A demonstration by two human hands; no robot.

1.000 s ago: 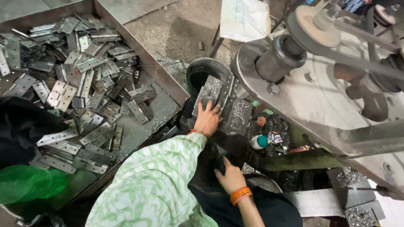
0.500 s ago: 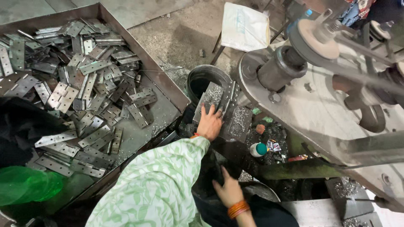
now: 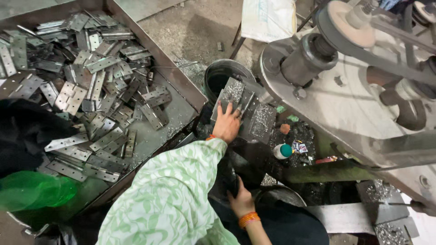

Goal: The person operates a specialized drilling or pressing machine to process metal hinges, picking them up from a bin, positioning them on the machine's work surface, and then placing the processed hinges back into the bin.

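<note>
Hinge plates (image 3: 234, 95) lie on the machine's feed chute, under the left hand (image 3: 226, 124), whose fingers rest spread flat, gripping nothing. Stiff, probably sharp-edged steel, best pinched by long edges. Right hand (image 3: 240, 199) rests low; its grip cannot be told.

My right hand (image 3: 240, 201): fingertips hidden in dark gap, can't tell what they grip. Left hand (image 3: 226, 124) covers part of the metal plates (image 3: 236, 95). Tray of hinges (image 3: 91, 86) cut off at left edge.
</note>
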